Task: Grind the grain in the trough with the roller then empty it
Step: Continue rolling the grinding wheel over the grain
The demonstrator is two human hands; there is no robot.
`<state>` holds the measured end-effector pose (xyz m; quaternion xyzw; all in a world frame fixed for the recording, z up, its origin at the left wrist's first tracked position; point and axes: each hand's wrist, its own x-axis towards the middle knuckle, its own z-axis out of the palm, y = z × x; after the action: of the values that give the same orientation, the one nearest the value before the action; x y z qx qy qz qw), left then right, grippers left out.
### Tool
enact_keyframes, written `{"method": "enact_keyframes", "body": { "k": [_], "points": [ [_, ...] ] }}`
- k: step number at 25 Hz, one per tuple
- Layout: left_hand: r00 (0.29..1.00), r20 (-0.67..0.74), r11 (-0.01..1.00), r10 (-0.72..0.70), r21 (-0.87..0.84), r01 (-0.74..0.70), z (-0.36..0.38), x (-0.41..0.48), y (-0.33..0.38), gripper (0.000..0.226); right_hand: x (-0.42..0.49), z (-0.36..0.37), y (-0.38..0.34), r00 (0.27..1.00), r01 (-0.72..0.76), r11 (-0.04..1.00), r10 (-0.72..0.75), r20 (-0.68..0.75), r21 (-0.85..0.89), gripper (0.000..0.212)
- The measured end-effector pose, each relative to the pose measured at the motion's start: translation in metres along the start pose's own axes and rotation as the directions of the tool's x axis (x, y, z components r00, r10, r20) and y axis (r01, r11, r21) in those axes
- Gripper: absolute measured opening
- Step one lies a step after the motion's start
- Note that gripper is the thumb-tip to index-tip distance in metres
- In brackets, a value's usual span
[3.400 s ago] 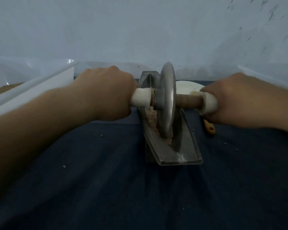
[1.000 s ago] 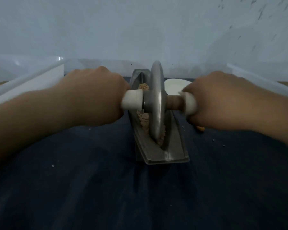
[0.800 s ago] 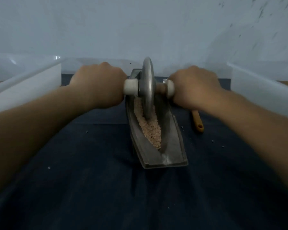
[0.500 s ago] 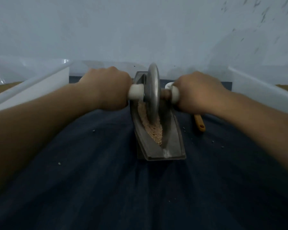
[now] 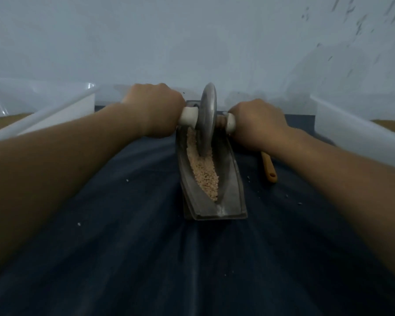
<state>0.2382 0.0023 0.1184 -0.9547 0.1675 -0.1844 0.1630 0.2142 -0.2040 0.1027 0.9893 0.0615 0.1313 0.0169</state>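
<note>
A grey boat-shaped metal trough (image 5: 234, 195) lies lengthwise on a dark blue cloth, holding pale crushed grain (image 5: 204, 173). A metal disc roller (image 5: 206, 119) stands upright in the far half of the trough, its rim down in the grain. My left hand (image 5: 155, 109) grips the roller's white left handle (image 5: 188, 116). My right hand (image 5: 258, 123) grips the right handle, whose white end (image 5: 230, 123) shows beside a brown axle. The far tip of the trough is hidden behind the disc.
An orange handle (image 5: 269, 167) lies on the cloth right of the trough, partly under my right forearm. White bins stand at the left (image 5: 62, 110) and right (image 5: 351, 131). Crumbs are scattered on the cloth (image 5: 192, 258). A pale wall rises behind.
The roller has been going back and forth along the trough; since half a second ago it has rolled toward the far end, uncovering more grain at the near end.
</note>
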Motion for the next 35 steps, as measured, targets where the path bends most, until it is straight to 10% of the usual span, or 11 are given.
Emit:
{"method": "enact_keyframes", "body": {
  "k": [5, 12, 19, 28, 32, 35],
  "points": [
    [0.961, -0.234, 0.982, 0.149, -0.08, -0.172, 0.001, -0.076, -0.012, 0.007, -0.076, -0.021, 0.011, 0.978, 0.11, 0.98, -0.137, -0.157, -0.166, 0.022],
    [0.993, -0.043, 0.992, -0.106, -0.067, 0.103, 0.015, 0.001, 0.0, 0.021, 0.014, -0.006, -0.011, 0.997, -0.058, 0.995, 0.054, -0.05, -0.078, 0.011],
    [0.986, -0.153, 0.985, 0.06, -0.152, -0.083, 0.009, -0.079, -0.02, 0.012, -0.074, -0.024, 0.005, 0.956, 0.153, 0.96, -0.204, -0.212, -0.236, 0.026],
    [0.988, -0.036, 0.984, -0.147, -0.108, 0.143, 0.027, 0.002, -0.007, 0.02, 0.02, -0.001, -0.016, 0.983, -0.09, 0.981, 0.059, -0.171, -0.174, 0.02],
    [0.996, -0.093, 0.997, 0.003, -0.078, -0.01, 0.011, -0.044, -0.009, 0.009, -0.033, -0.011, 0.005, 0.994, 0.083, 0.989, -0.091, -0.059, -0.124, 0.009],
    [0.958, -0.27, 0.988, 0.098, -0.09, -0.126, 0.002, -0.086, -0.013, 0.013, -0.081, -0.022, 0.013, 0.95, 0.167, 0.966, -0.211, -0.229, -0.195, 0.029]
  ]
}}
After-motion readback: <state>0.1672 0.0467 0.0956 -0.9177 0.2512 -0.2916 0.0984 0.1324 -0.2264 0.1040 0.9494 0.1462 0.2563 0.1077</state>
